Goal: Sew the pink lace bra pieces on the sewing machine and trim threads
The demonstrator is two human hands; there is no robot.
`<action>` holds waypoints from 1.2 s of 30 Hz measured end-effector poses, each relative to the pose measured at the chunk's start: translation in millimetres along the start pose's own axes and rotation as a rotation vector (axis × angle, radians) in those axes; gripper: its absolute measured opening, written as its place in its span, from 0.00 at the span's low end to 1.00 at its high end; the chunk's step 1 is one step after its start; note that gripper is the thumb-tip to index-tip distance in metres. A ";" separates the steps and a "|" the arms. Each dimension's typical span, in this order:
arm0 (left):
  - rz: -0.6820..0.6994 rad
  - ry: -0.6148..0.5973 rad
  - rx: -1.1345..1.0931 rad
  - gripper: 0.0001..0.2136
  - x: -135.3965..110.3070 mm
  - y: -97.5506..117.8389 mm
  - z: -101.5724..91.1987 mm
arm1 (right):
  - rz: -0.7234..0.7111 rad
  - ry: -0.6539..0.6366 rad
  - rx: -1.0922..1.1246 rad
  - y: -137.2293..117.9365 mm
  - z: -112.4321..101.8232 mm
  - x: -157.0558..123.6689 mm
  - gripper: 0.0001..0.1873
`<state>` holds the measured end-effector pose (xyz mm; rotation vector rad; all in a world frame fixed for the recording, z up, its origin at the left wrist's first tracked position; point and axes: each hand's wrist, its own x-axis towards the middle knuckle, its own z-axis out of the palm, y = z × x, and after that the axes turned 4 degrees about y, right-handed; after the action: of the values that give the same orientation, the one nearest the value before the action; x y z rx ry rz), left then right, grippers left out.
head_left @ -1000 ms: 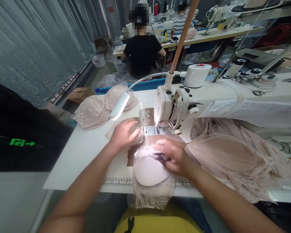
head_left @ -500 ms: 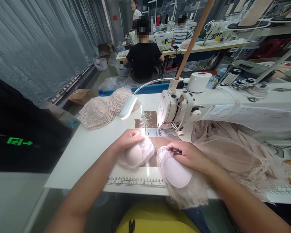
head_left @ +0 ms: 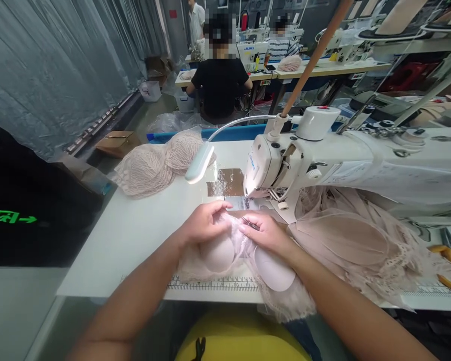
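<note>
Pinching pale pink lace between thumb and fingers, the left hand point(head_left: 205, 223) is gripping the upper edge of the left cup piece point(head_left: 218, 255), whose smooth, rounded pad is showing just below the fingers. The right hand point(head_left: 265, 233), thumb and fingers closed, is gripping the lace of the right cup piece point(head_left: 274, 271) and also holding a slim dark tool point(head_left: 251, 223), too small to identify. The lace edges are meeting between the two hands; whether they are joined cannot be told. Below the right hand, lace is drooping over the front edge of the white table point(head_left: 135, 225).

Nearer the person than both grips, a ruler strip point(head_left: 218, 285) is running along that edge. Just beyond the fingertips, the head of a white sewing machine point(head_left: 263, 165) is standing over the table, and a slender lamp point(head_left: 200, 163) is lighting the spot. Beyond the left hand and to its left, lace-covered cups point(head_left: 146, 170) are lying together. Right of the right hand, a heap of pink fabric point(head_left: 346, 240) is spreading beneath the machine's arm, with orange-handled scissors point(head_left: 449, 255) lying past it. Well beyond the hands, a person in a black shirt point(head_left: 220, 87) is sitting, back turned.
</note>
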<state>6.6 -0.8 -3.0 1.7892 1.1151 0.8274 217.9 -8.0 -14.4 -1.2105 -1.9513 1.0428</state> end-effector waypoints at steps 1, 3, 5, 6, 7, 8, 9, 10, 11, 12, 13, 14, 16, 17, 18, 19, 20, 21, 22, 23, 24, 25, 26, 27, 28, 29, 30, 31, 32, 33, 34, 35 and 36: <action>0.010 0.009 0.022 0.20 0.4 0.2 0.4 | 0.001 -0.007 0.013 -0.3 -0.8 -0.6 0.12; -0.010 0.010 0.027 0.21 1.6 0.3 2.3 | 0.008 -0.021 0.031 -1.8 -2.2 -1.5 0.10; -0.068 -0.016 -0.028 0.18 3.2 -0.2 4.5 | 0.010 -0.032 0.047 -3.6 -2.6 -1.8 0.09; -0.105 -0.044 -0.074 0.16 4.1 -0.7 5.4 | 0.007 -0.034 0.056 -4.2 -2.6 -1.9 0.09; -0.141 -0.083 -0.126 0.14 5.0 -1.4 6.1 | 0.003 -0.034 0.064 -4.4 -2.3 -1.9 0.09; -0.172 -0.128 -0.177 0.13 5.8 -2.1 6.5 | -0.001 -0.033 0.071 -4.1 -2.0 -2.0 0.09; -0.197 -0.174 -0.220 0.12 6.5 -2.8 6.7 | -0.005 -0.028 0.079 -3.5 -1.8 -2.1 0.09; -0.216 -0.212 -0.254 0.12 7.1 -3.3 6.7 | -0.007 -0.018 0.094 -2.5 -1.9 -2.3 0.09; -0.230 -0.238 -0.281 0.12 7.6 -3.5 6.6 | -0.005 -0.011 0.118 -1.5 -2.5 -2.7 0.09; -0.242 -0.252 -0.302 0.12 7.8 -3.3 6.5 | 0.001 -0.007 0.142 -0.4 -3.6 -3.2 0.11; -0.250 -0.255 -0.318 0.12 7.8 -2.8 6.3 | 0.009 -0.008 0.159 0.3 -5.3 -3.8 0.13; -0.258 -0.252 -0.327 0.12 7.6 -2.0 6.3 | 0.018 -0.013 0.160 0.6 -7.6 -4.5 0.15; -0.269 -0.245 -0.337 0.12 7.0 -0.1 6.4 | 0.032 -0.036 0.115 0.2 -13.0 -5.7 0.17; -0.271 -0.244 -0.341 0.12 6.6 0.8 6.7 | 0.034 -0.047 0.087 -0.4 -15.5 -6.2 0.17; -0.270 -0.242 -0.347 0.11 6.3 1.4 7.0 | 0.035 -0.054 0.071 -1.0 -17.4 -6.5 0.16; -0.271 -0.240 -0.356 0.11 5.9 1.8 7.5 | 0.035 -0.060 0.070 -1.5 -18.7 -6.6 0.16; -0.272 -0.240 -0.368 0.12 5.6 1.8 8.0 | 0.035 -0.065 0.072 -1.8 -19.2 -6.6 0.15; -0.276 -0.240 -0.380 0.12 5.4 1.5 8.7 | 0.033 -0.066 0.072 -1.9 -18.9 -6.6 0.15; -0.285 -0.236 -0.389 0.13 5.3 1.0 9.4 | 0.028 -0.062 0.068 -1.9 -18.0 -6.4 0.14; -0.297 -0.232 -0.395 0.13 5.2 0.3 10.1 | 0.020 -0.057 0.059 -1.8 -16.6 -6.2 0.13; -0.310 -0.228 -0.400 0.12 5.2 -0.5 10.8 | 0.010 -0.052 0.052 -1.9 -14.9 -5.9 0.13; -0.319 -0.226 -0.403 0.11 5.2 -1.3 11.4 | -0.001 -0.044 0.051 -2.2 -13.1 -5.5 0.12; -0.325 -0.226 -0.407 0.10 5.2 -2.0 12.0 | -0.012 -0.039 0.058 -2.7 -11.1 -5.1 0.11; -0.329 -0.227 -0.410 0.10 5.3 -2.5 12.4 | -0.022 -0.034 0.070 -3.4 -9.3 -4.7 0.11; -0.330 -0.230 -0.412 0.10 5.4 -2.7 12.6 | -0.027 -0.028 0.083 -4.2 -7.5 -4.4 0.10; -0.328 -0.235 -0.412 0.10 5.5 -2.7 12.7 | -0.029 -0.020 0.090 -5.1 -6.1 -4.2 0.09; -0.326 -0.241 -0.409 0.11 5.5 -2.4 12.7 | -0.026 -0.012 0.091 -5.8 -5.0 -4.1 0.08; -0.323 -0.247 -0.405 0.13 5.6 -1.9 12.6 | -0.020 -0.004 0.088 -6.4 -4.4 -4.2 0.08; -0.320 -0.252 -0.400 0.14 5.5 -1.2 12.3 | -0.014 0.003 0.078 -6.6 -4.4 -4.4 0.08; -0.319 -0.259 -0.397 0.15 5.4 -0.5 12.1 | -0.007 0.009 0.066 -6.4 -5.0 -4.6 0.08; -0.320 -0.261 -0.395 0.16 5.3 0.1 11.8 | -0.002 0.009 0.056 -5.8 -6.1 -5.0 0.09; -0.324 -0.259 -0.392 0.16 5.2 0.6 11.6 | 0.002 0.003 0.053 -5.0 -7.6 -5.3 0.09; -0.332 -0.253 -0.388 0.16 5.1 0.8 11.6 | 0.004 -0.009 0.058 -3.9 -9.3 -5.5 0.09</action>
<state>18.7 0.0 -6.6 1.3010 0.9719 0.5534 226.0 -11.3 -6.9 -1.1809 -1.9128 1.1013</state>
